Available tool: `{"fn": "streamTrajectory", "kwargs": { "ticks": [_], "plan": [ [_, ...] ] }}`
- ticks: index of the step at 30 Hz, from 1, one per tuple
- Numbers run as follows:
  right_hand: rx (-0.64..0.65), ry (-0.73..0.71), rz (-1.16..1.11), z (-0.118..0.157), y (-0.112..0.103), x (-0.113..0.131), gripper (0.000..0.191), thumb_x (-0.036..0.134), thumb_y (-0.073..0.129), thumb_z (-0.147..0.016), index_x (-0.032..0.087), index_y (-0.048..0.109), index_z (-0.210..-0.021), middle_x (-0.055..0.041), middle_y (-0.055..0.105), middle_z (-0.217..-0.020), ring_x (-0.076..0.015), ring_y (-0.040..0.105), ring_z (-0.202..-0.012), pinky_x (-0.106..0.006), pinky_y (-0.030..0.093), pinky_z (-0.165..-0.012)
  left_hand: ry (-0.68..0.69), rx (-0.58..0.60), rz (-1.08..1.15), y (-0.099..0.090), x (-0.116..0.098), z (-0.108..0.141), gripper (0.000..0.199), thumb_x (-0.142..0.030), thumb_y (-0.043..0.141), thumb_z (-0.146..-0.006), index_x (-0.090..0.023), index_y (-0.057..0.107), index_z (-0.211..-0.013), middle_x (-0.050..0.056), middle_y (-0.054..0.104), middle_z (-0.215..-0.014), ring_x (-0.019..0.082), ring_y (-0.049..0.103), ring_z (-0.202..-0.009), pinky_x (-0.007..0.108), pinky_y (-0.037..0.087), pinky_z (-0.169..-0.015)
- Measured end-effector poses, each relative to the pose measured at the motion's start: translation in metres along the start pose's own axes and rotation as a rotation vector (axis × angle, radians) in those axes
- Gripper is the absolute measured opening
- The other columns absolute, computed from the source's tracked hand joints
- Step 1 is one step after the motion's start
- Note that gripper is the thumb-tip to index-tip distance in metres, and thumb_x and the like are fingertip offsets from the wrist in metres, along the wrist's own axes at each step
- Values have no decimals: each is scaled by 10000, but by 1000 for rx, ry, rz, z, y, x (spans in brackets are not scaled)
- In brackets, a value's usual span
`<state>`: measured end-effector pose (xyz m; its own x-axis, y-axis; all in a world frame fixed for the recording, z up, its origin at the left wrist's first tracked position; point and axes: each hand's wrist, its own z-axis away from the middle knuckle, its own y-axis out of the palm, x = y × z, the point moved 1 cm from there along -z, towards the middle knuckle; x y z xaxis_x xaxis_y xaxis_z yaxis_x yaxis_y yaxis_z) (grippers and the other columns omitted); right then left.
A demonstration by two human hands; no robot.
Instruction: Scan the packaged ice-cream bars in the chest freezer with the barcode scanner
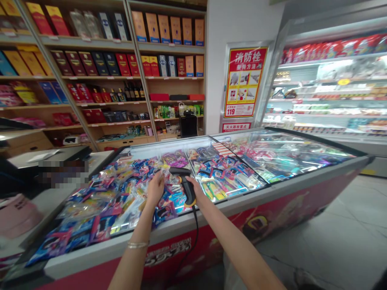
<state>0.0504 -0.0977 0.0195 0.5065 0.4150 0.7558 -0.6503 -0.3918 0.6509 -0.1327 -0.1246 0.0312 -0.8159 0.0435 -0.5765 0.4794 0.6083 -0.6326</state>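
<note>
On the wall (pixel 216 72) ahead of you, a red poster (pixel 245 82) reads 消防栓 in large characters, with 使用方法 beneath and the number 119 (pixel 231 112) near its lower left corner. Below it, you have a smaller red sign (pixel 236 127) that appears to read 灭火器放置点, though blurred

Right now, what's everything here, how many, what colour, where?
Barcode scanner: one, black and yellow, centre
Cable: one, black, hanging from scanner
Chest freezer: one, red front, pale rim, centre
Wrapped packets: many, mostly blue, inside freezer
Boxes: many, red, orange, blue, on wooden shelving
Fire-hydrant poster: one, red and yellow, back wall
Lit display case: one, whitish, back right
Container: one, pink, lower left
Floor: one, pale grey, lower right
Bracelet: one, silvery, left wrist
Left hand: one, bare, above packets, grip unclear
Right hand: one, bare, around scanner handle
</note>
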Motion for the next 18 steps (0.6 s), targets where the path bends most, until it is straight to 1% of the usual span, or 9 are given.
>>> {"fn": "streamTrajectory", "kwargs": {
  "ticks": [5, 9, 11, 15, 18],
  "plan": [
    [55, -10, 19, 1, 1, 0, 318, 423, 558, -752, 122, 656, -729, -29, 596, -518, -105, 513, -441, -203, 429, -455, -18, -48, 28, 0, -4, 2, 404, -274, 415, -844, -164, 573, -1199, 104, 636, -1177, 249, 585, -1085, 365, 447, -935],
    [37, 6, 43, 2, 1, 0, 337, 434, 549, -749, 118, 664, -723, -33, 595, -495, -109, 515, -426, -205, 427, -445, -41, -32, 57, 0, -2, 1, 411, -299, 421, -846, -163, 574, -1202, 103, 654, -1142, 248, 602, -1049, 362, 454, -913],
    [26, -8, 41, 2, 1, 0, 328, 433, 556, -744, 124, 665, -729, -35, 607, -513, -112, 520, -434, -208, 426, -442, -41, -26, 66, 0, -1, 1, 416, -320, 423, -846, -156, 580, -1195, 106, 665, -1112, 247, 614, -1018, 359, 460, -896],
    [11, -37, 50, 3, 2, 1, 314, 429, 575, -728, 129, 665, -724, -37, 620, -534, -113, 523, -442, -207, 416, -424, -101, -21, 30, 1, 1, 1, 413, -330, 439, -832, -137, 604, -1158, 111, 690, -1033, 251, 633, -950, 356, 473, -857],
    [18, -43, 76, 4, 4, 1, 320, 433, 580, -723, 125, 664, -714, -33, 608, -502, -114, 520, -430, -208, 418, -424, -111, -17, 45, 0, 0, 1, 415, -325, 452, -826, -153, 597, -1176, 99, 685, -1073, 241, 622, -996, 343, 465, -879]
  ]
}}
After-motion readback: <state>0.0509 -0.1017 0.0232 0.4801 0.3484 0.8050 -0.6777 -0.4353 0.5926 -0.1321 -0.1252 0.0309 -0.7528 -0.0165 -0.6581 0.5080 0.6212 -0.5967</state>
